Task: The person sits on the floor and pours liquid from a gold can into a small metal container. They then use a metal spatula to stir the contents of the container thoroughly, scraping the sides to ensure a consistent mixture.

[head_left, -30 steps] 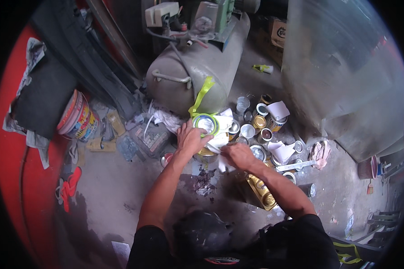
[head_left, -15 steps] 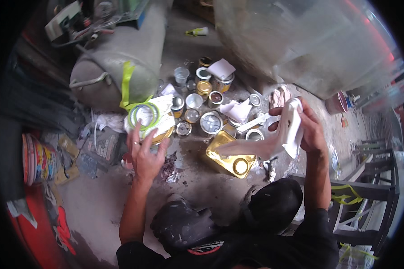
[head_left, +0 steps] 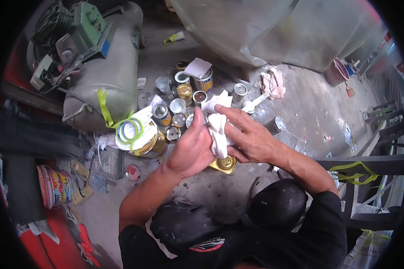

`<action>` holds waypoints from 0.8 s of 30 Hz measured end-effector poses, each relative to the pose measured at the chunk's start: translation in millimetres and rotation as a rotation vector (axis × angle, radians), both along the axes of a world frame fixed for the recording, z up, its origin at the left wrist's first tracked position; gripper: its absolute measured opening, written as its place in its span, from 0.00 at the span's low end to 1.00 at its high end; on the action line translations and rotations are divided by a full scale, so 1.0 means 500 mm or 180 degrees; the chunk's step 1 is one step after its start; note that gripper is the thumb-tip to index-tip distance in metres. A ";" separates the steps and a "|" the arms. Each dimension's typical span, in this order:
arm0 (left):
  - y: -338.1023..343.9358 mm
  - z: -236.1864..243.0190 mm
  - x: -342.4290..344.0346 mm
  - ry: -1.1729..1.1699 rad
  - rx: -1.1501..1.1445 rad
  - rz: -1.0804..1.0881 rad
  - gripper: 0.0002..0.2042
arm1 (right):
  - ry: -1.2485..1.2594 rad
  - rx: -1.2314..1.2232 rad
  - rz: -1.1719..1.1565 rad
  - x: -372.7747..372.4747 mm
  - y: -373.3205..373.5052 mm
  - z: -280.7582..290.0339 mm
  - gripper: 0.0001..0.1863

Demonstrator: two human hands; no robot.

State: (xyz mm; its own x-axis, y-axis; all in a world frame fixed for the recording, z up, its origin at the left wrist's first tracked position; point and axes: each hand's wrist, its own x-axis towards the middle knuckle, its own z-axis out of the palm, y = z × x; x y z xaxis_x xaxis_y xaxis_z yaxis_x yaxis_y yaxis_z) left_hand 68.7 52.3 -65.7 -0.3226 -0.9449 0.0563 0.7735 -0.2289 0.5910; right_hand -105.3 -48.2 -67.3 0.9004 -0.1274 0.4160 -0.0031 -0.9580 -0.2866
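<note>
Near the middle, my left hand [head_left: 189, 148] has its thumb raised and its palm against a bunched white cloth [head_left: 218, 133], fingers mostly hidden behind it. My right hand [head_left: 247, 140] grips the cloth from the right. Beneath them a gold rectangular can [head_left: 224, 167] shows partly. To the left, green-yellow tape rolls [head_left: 137, 131] lie on white sheets over a can. Behind my hands stand several small paint cans [head_left: 184, 89], plastic cups [head_left: 162, 83] and white paper pieces [head_left: 197, 67].
A compressor tank [head_left: 101, 80] stands at upper left, a plastic sheet [head_left: 278, 31] hangs at upper right. A colourful bucket [head_left: 54, 186] sits at left, a maroon bucket [head_left: 334, 71] at right. A dark frame [head_left: 359, 217] is at lower right, a pink rag [head_left: 272, 84] beyond the cans.
My left hand has left the tape rolls and moved right onto the cloth. My right hand has come inward, and the cloth that hung down is now bunched between both hands.
</note>
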 end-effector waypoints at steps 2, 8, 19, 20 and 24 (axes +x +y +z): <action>0.014 -0.007 0.004 -0.0424 -0.0130 -0.0321 0.44 | 0.0018 -0.0295 -0.0116 -0.039 0.000 -0.021 0.23; 0.109 -0.231 0.230 -0.4085 0.1395 0.1102 0.41 | -0.0001 0.4259 -0.1117 -0.195 -0.083 -0.021 0.19; 0.070 -0.394 0.078 -0.4206 -0.0385 0.0142 0.59 | 0.0323 0.6122 -0.1528 -0.247 -0.032 -0.314 0.25; 0.073 -0.370 0.061 -0.4755 -0.0734 0.0182 0.60 | 0.0360 0.6023 -0.1513 -0.249 -0.028 -0.305 0.25; 0.028 -0.282 0.023 -0.5738 -0.1025 -0.0286 0.59 | 0.0812 0.5383 -0.1154 -0.286 -0.037 -0.316 0.24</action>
State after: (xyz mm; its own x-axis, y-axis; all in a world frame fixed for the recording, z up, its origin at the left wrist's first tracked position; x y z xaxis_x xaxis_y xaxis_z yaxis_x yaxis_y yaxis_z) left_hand 80.2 66.2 -206.7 -0.2318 -0.9472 -0.2214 -0.7862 0.0484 0.6161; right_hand -248.4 -66.9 -225.3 0.7466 -0.4260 -0.5110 -0.3311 0.4283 -0.8408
